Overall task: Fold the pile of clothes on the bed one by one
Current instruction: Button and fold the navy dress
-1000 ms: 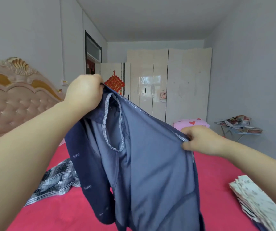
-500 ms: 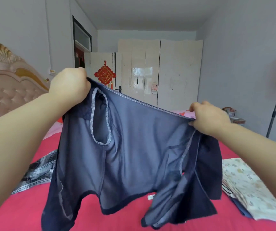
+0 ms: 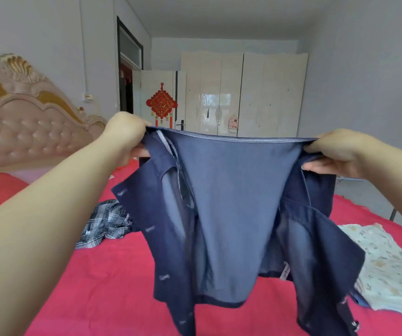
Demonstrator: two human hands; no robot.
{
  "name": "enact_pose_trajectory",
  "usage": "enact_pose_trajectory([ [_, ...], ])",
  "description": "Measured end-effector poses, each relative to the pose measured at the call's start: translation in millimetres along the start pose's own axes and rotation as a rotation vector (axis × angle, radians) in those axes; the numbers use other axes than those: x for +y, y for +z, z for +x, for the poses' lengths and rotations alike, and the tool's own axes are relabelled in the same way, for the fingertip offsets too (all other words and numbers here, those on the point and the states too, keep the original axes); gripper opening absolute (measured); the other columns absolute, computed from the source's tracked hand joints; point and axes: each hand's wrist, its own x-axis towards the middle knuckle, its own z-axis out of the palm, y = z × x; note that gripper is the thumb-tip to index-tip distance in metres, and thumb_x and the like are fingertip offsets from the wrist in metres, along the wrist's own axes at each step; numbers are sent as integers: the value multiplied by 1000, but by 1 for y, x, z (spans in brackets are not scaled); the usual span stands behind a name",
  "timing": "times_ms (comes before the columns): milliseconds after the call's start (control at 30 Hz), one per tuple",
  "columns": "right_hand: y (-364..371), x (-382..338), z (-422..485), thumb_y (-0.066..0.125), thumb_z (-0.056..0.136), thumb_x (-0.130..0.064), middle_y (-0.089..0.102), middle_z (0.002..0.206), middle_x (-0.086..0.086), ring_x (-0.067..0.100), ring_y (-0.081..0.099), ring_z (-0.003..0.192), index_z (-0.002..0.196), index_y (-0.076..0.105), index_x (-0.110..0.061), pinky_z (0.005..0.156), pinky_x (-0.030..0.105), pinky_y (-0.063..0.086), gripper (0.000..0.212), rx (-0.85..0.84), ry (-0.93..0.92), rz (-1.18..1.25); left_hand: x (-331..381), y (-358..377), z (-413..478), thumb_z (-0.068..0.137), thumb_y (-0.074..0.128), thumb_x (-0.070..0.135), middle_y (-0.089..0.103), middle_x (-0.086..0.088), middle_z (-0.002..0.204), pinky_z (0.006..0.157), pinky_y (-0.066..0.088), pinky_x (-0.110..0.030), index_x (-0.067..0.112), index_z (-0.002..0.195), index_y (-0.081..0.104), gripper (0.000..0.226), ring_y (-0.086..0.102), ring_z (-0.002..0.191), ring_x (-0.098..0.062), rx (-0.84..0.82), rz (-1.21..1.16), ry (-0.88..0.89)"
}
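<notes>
A: Up over the red bed (image 3: pixel 93 282), the navy shirt (image 3: pixel 231 204) is stretched out between both hands. Its lower part runs out of view, so I can't say if it touches the sheet. The left hand (image 3: pixel 124 134) has its fingers curled round one end of the top edge, and the right hand (image 3: pixel 335 151) pinches the other end. How's it gonna behave?

B: Looks thin and floppy to me, light woven stuff with zero stiffness, so the front panels with the buttonholes just dangle. Not slippery or fragile imo. I'd grab it right where it's held, at the two ends of that taut seam, and lay it flat before folding. The plaid shirt (image 3: pixel 107 221) crumpled behind looks unfolded, while the printed cloth (image 3: pixel 384 263) on the right seems done.
</notes>
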Motion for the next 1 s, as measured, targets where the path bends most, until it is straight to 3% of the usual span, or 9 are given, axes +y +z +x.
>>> enact_pose_trajectory([
  [67,-3,0,-5,53,91,-2,66,51,10,12,64,42,85,56,-2,41,18,52,7,-99,4,155,0,1,-7,89,43,0,58,-12,79,38,48,-19,5,78,52,16,58,37,-8,-58,-160,-56],
  [167,-9,2,-12,59,78,2,73,76,12,14,71,64,90,61,2,53,17,55,12,-284,-21,259,-1,0,-18,87,40,-5,61,-9,57,45,52,-22,4,72,51,21,61,45,-14,-218,-261,-45],
  [267,-14,5,-15,49,77,18,71,96,15,16,72,78,96,60,3,60,19,57,27,-381,-58,248,-1,-1,-24,85,39,-15,55,-15,70,59,58,-27,-1,81,52,19,60,64,-18,-388,-208,13],
  [400,-13,6,-14,45,89,14,68,89,13,8,70,62,91,60,-1,53,14,55,21,-187,-149,106,4,2,-23,77,59,2,59,-21,77,60,42,-29,-8,86,61,14,50,67,-27,-153,629,312],
  [467,-10,7,-13,53,91,1,68,84,10,4,67,54,90,60,-3,50,12,53,9,-71,-217,18,10,5,-33,74,60,8,64,-20,73,60,43,-30,-2,73,62,11,56,68,-31,-76,752,435],
  [633,-4,8,-13,65,87,-20,70,72,4,6,65,49,79,62,-11,43,12,50,12,111,-357,-168,12,8,-34,75,66,28,52,-2,53,51,33,-25,16,50,40,38,57,59,-15,38,739,584],
  [733,-2,8,-17,65,85,-27,71,66,-4,11,68,58,77,64,-14,45,14,49,15,217,-442,-282,8,7,-33,78,66,31,45,-3,59,51,22,-33,13,57,42,36,42,64,-24,46,716,567],
  [867,0,8,-21,60,85,-33,68,55,-11,1,63,50,70,62,-14,58,27,50,24,312,-495,-463,-6,7,-28,83,63,26,52,1,77,61,28,-27,17,82,51,15,47,79,-20,-46,416,434],
  [1000,-1,12,-20,59,84,-34,67,50,-5,6,62,48,64,62,-12,64,29,51,29,305,-432,-608,-13,5,-26,77,74,28,47,7,74,58,27,-28,15,87,48,31,44,76,-17,-141,445,468],
])
